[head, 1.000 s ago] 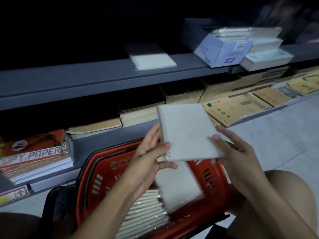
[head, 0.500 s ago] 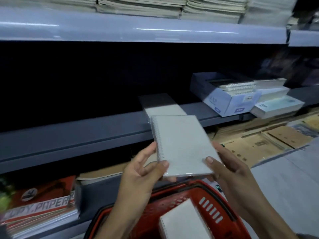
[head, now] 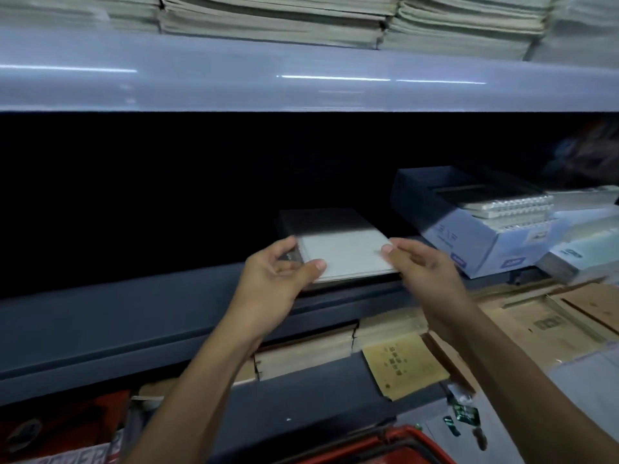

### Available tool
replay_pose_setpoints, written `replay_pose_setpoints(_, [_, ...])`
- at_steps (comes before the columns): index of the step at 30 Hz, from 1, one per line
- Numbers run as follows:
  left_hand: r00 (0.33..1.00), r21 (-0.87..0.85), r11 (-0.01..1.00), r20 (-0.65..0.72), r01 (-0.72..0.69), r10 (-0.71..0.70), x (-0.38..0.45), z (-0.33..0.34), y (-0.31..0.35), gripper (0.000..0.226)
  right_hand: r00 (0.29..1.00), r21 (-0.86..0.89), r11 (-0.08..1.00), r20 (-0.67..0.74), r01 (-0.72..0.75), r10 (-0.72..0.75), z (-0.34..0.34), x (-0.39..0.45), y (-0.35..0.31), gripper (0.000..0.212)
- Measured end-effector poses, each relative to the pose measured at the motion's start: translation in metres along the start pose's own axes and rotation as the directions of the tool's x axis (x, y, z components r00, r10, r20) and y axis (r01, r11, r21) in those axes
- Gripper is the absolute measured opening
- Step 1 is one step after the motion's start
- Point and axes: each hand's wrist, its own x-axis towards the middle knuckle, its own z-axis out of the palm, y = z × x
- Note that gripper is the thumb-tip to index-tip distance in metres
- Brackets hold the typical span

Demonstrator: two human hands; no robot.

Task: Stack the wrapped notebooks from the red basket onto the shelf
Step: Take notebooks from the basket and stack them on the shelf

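Observation:
A white wrapped spiral notebook (head: 348,254) lies flat on the dark grey shelf (head: 134,303), on top of another notebook whose edge shows beneath it. My left hand (head: 278,279) grips its left edge, thumb on top. My right hand (head: 422,262) holds its right edge, thumb pressed on the cover. The back half of the notebook sits in shadow. Only the rim of the red basket (head: 378,445) shows at the bottom of the view, below my arms; its contents are hidden.
A blue-white open box (head: 469,242) with spiral notebooks stands on the same shelf to the right, next to pale flat packs (head: 582,252). Paper stacks (head: 284,18) fill the shelf above. Brown booklets (head: 402,363) and red copy-paper packs (head: 60,426) lie on lower shelves.
Both hands carried the notebook up and forward from above the basket and laid it on the shelf stack. The view tilted up, so the basket dropped almost out of sight.

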Motion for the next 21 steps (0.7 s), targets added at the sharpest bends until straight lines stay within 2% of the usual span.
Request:
replay_pose_setpoints(4, [0.998, 0.333, 0.943, -0.058, -0.002, 0.022, 0.015, 0.005, -0.012, 0.075, 0.998, -0.382, 0.923, -0.002, 0.052, -0.057, 0.011, 0.025, 0.010, 0.038])
replay_pose_setpoints(6, [0.995, 0.433, 0.900, -0.065, -0.042, 0.077, 0.013, 0.005, -0.018, 0.073, 0.998, -0.482, 0.873, 0.030, 0.067, -0.060, 0.012, 0.022, 0.014, 0.044])
replay_pose_setpoints(8, [0.990, 0.461, 0.884, -0.067, -0.077, 0.121, 0.009, 0.002, -0.021, 0.075, 0.996, -0.481, 0.873, 0.074, 0.083, -0.054, 0.004, 0.016, 0.018, 0.055])
replay_pose_setpoints(11, [0.986, 0.509, 0.855, -0.062, -0.104, 0.157, 0.003, -0.001, -0.026, 0.071, 0.990, -0.455, 0.884, 0.132, 0.107, -0.052, -0.007, 0.012, 0.025, 0.050])
replay_pose_setpoints(16, [0.975, 0.526, 0.848, -0.151, -0.063, 0.166, 0.003, 0.002, -0.033, 0.060, 0.988, -0.473, 0.869, 0.028, 0.146, -0.151, 0.003, 0.012, 0.029, 0.048])
replay_pose_setpoints(21, [0.951, 0.502, 0.853, -0.168, -0.142, 0.258, -0.012, 0.000, -0.031, 0.061, 0.957, -0.463, 0.846, 0.019, 0.264, -0.288, 0.002, -0.012, 0.030, 0.050])
